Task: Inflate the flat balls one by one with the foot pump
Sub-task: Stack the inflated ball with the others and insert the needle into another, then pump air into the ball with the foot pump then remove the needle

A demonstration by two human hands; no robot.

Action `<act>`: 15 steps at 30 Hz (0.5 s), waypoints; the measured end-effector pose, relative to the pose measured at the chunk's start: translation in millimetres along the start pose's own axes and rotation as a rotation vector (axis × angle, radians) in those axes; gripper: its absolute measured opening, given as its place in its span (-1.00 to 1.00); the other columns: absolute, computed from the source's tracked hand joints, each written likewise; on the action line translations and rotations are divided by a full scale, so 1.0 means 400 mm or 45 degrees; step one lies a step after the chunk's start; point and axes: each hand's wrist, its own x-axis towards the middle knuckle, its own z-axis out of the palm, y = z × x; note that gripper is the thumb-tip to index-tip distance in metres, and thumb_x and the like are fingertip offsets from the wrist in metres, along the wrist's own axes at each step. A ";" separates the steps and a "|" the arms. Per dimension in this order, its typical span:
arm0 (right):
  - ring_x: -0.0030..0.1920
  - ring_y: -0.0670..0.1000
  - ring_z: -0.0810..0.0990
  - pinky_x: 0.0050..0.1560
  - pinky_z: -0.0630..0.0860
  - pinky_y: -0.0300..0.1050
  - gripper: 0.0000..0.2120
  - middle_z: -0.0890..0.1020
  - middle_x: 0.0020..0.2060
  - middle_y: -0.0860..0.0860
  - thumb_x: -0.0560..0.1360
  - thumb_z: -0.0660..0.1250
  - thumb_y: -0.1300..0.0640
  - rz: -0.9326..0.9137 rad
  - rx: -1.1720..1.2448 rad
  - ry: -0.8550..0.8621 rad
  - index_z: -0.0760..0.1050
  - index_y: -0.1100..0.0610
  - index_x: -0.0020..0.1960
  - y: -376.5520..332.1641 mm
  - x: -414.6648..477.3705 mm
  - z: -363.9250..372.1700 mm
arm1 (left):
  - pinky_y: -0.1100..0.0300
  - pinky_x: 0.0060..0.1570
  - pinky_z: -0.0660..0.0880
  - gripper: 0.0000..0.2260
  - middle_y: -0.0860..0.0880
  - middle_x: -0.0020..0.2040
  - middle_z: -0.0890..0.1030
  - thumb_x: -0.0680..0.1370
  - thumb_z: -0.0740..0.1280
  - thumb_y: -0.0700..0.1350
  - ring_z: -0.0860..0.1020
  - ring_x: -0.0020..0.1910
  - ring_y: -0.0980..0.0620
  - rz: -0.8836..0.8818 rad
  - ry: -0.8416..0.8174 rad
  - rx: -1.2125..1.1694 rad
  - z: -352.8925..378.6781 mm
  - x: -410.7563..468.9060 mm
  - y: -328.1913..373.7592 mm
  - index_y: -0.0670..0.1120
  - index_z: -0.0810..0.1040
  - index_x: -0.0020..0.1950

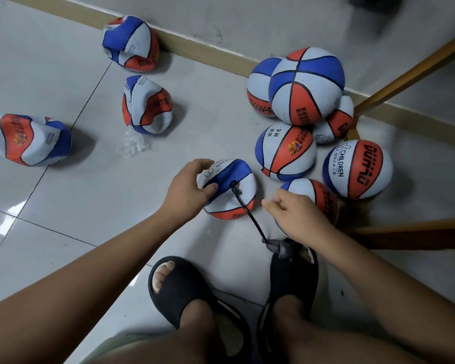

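Note:
A partly flat red, white and blue ball [237, 203] lies on the floor in front of my feet. My left hand [187, 187] grips its left side, thumb pressed on the blue panel. A black hose [247, 208] runs from the valve on top of the ball down to the black foot pump [284, 248], which sits under my right sandal [292, 274]. My right hand [294, 214] hovers just right of the ball with loosely curled fingers and holds nothing. Three crumpled flat balls [147, 106] lie to the left.
Several inflated balls [306, 85] are piled at the right against the wall's skirting. Wooden furniture legs [405, 80] slant across the right side. A crumpled clear plastic wrapper [133, 144] lies on the grey tiles. My left sandal [179, 290] stands beside the pump.

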 end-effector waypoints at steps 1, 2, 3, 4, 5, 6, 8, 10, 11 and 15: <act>-0.36 -0.08 0.42 -0.27 0.36 -0.07 -0.62 0.46 -0.43 -0.07 0.67 0.34 -0.16 -0.001 0.000 0.003 0.41 0.04 -0.21 0.003 -0.025 -0.008 | 0.05 0.32 0.53 -0.58 0.22 0.30 0.59 0.56 0.47 -0.10 0.51 0.28 0.20 0.037 -0.021 0.018 -0.009 -0.010 0.024 0.12 0.54 0.40; -0.36 -0.07 0.42 -0.26 0.38 -0.06 -0.62 0.47 -0.42 -0.07 0.66 0.35 -0.18 -0.003 -0.024 -0.014 0.42 0.05 -0.20 0.006 -0.049 -0.015 | 0.08 0.29 0.52 -0.61 0.20 0.28 0.60 0.57 0.46 -0.10 0.53 0.26 0.18 0.074 -0.053 0.042 -0.019 -0.019 0.048 0.11 0.56 0.38; -0.35 -0.06 0.43 -0.25 0.41 -0.04 -0.62 0.48 -0.41 -0.06 0.65 0.35 -0.18 -0.007 -0.067 -0.046 0.43 0.06 -0.19 0.011 -0.070 -0.021 | 0.12 0.26 0.51 -0.65 0.19 0.26 0.61 0.58 0.46 -0.10 0.55 0.24 0.18 0.111 -0.102 0.072 -0.033 -0.026 0.075 0.10 0.58 0.35; -0.33 -0.04 0.46 -0.20 0.45 0.00 -0.63 0.50 -0.39 -0.05 0.65 0.35 -0.17 -0.001 -0.120 -0.094 0.44 0.06 -0.17 0.015 -0.089 -0.029 | 0.16 0.22 0.51 -0.70 0.19 0.22 0.64 0.59 0.45 -0.10 0.57 0.21 0.19 0.148 -0.166 0.099 -0.051 -0.034 0.103 0.11 0.60 0.31; -0.30 -0.01 0.49 -0.15 0.49 0.04 -0.65 0.53 -0.36 -0.04 0.66 0.35 -0.16 0.002 -0.172 -0.141 0.46 0.07 -0.15 0.016 -0.105 -0.042 | 0.19 0.18 0.51 -0.75 0.21 0.18 0.66 0.60 0.44 -0.09 0.59 0.18 0.22 0.181 -0.238 0.127 -0.071 -0.038 0.132 0.12 0.61 0.27; -0.25 0.02 0.53 -0.10 0.51 0.05 -0.67 0.56 -0.32 -0.03 0.66 0.35 -0.14 -0.001 -0.212 -0.190 0.47 0.08 -0.13 0.013 -0.115 -0.063 | 0.21 0.15 0.51 -0.78 0.21 0.14 0.68 0.62 0.44 -0.09 0.61 0.15 0.24 0.211 -0.311 0.158 -0.094 -0.043 0.164 0.12 0.61 0.24; -0.11 0.07 0.61 0.01 0.52 0.02 -0.68 0.64 -0.21 0.01 0.68 0.33 -0.13 -0.005 -0.288 -0.292 0.53 0.12 -0.05 -0.013 -0.131 -0.124 | 0.18 0.15 0.54 -0.81 0.19 0.09 0.70 0.64 0.42 -0.07 0.63 0.11 0.21 0.251 -0.444 0.265 -0.139 -0.054 0.228 0.12 0.60 0.24; -0.05 0.07 0.65 0.02 0.52 0.00 -0.68 0.67 -0.15 0.01 0.69 0.30 -0.15 -0.014 -0.412 -0.380 0.55 0.10 -0.01 -0.059 -0.146 -0.201 | 0.09 0.21 0.58 -0.79 0.17 0.08 0.71 0.63 0.42 -0.06 0.65 0.11 0.11 0.285 -0.546 0.419 -0.174 -0.071 0.294 0.12 0.60 0.25; -0.08 0.04 0.67 0.00 0.52 -0.01 -0.71 0.66 -0.16 -0.03 0.69 0.28 -0.15 -0.020 -0.461 -0.410 0.55 0.06 0.00 -0.085 -0.155 -0.241 | 0.05 0.22 0.58 -0.79 0.17 0.09 0.71 0.63 0.43 -0.04 0.65 0.12 0.07 0.296 -0.597 0.500 -0.188 -0.082 0.327 0.12 0.60 0.26; -0.12 -0.08 0.73 0.03 0.64 -0.01 -0.76 0.72 -0.06 -0.08 0.68 0.29 -0.18 -0.113 -0.468 -0.377 0.56 -0.01 0.09 -0.180 -0.213 -0.364 | 0.17 0.11 0.54 -0.77 0.13 0.15 0.69 0.66 0.41 0.02 0.63 0.12 0.03 0.321 -0.775 0.740 -0.229 -0.139 0.467 0.11 0.60 0.32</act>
